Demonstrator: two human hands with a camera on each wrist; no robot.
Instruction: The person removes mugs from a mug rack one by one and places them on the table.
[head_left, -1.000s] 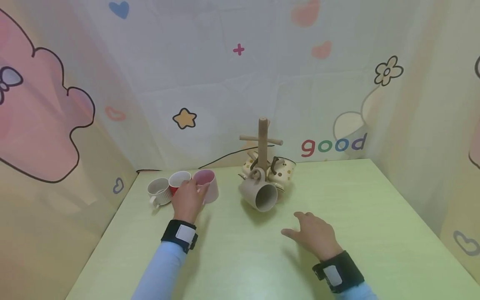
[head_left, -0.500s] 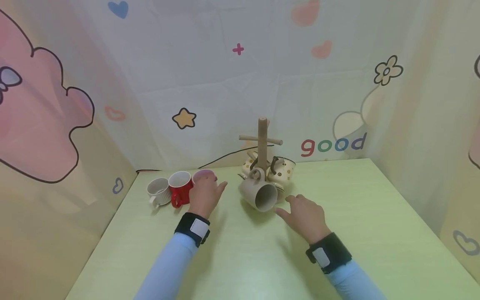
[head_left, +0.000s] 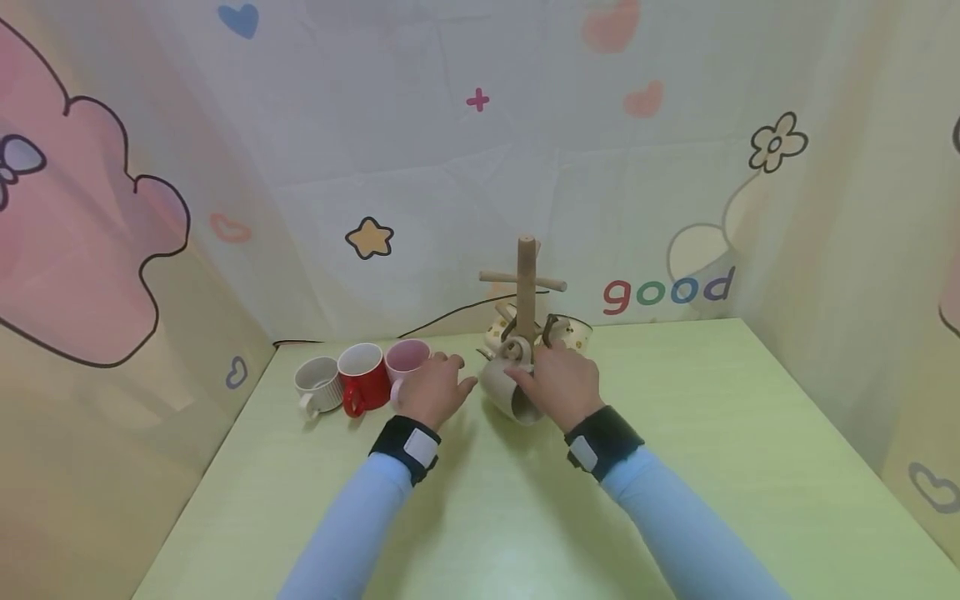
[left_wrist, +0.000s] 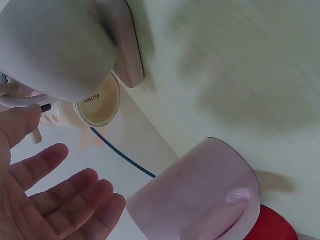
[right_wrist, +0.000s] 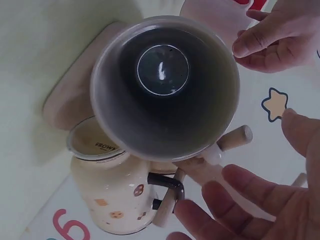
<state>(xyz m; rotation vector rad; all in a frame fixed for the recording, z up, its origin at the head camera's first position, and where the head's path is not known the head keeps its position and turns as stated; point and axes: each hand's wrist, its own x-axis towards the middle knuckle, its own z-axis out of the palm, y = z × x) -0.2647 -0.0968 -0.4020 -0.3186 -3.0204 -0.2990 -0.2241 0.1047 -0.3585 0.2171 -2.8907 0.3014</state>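
A grey mug (head_left: 497, 392) hangs by its handle, tilted mouth forward, from a low peg of the wooden mug tree (head_left: 527, 287). My right hand (head_left: 564, 385) is beside its mouth; in the right wrist view the relaxed, spread fingers (right_wrist: 245, 187) are by the rim, gripping nothing. My left hand (head_left: 435, 390), fingers relaxed and apart, is between the grey mug and a pink mug (left_wrist: 195, 187) standing on the table, and holds nothing. Behind the grey mug, a cream patterned mug (right_wrist: 110, 190) with a dark handle hangs, partly hidden by my right hand in the head view.
Left of the pink mug stand a red mug (head_left: 367, 390) and a white ribbed mug (head_left: 321, 385) on the pale green table (head_left: 480, 533). Another cream patterned mug (head_left: 495, 333) hangs at the tree's back left. Upper pegs (head_left: 497, 276) bear nothing. A printed curtain (head_left: 420, 167) closes the back.
My left hand has moved right, from over the red mug past the pink mug. My right hand has moved forward and left to the grey mug. The mugs have not moved.
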